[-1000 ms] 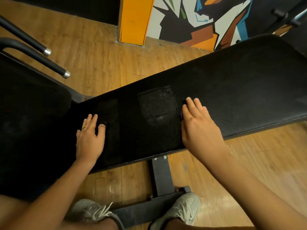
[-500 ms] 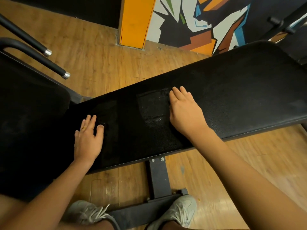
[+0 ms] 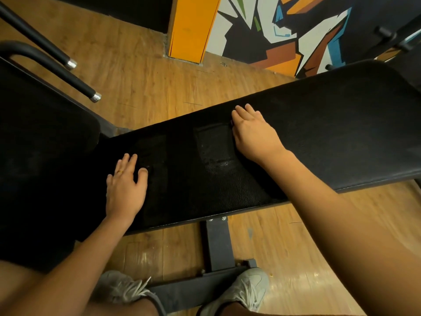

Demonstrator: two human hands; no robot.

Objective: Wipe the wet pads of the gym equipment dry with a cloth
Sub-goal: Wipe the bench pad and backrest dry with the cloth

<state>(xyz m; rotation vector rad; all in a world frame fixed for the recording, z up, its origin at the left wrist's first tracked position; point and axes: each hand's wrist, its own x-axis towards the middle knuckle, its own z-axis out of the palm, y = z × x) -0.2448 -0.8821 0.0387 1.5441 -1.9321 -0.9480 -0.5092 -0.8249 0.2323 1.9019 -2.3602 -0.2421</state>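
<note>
Wood-plank floor (image 3: 296, 258) under me, grey shoes (image 3: 123, 290) at the bottom, either side of the bench's black steel post (image 3: 217, 242). Black bench pad (image 3: 330, 137) runs across, low at left, higher at right. Left hand (image 3: 125, 185) lies flat toward the pad's near edge at its left end, fingers straight and slightly spread, ring on one finger, holding nothing. Right hand (image 3: 255, 135) lies flat further up, fingertips almost at the pad's far edge, fingers straight and together, pressing down. Of the cloth (image 3: 231, 122) I only get a tiny purplish sliver beside the right index finger; the rest is hidden under that hand. Hands well apart. Rectangular rougher patch (image 3: 213, 140) on the pad, touching the right hand's left side. Second black pad (image 3: 41, 144) at left. Beyond: two black bars (image 3: 68, 74) with metal caps, orange pillar (image 3: 191, 26), painted wall (image 3: 273, 30).
</note>
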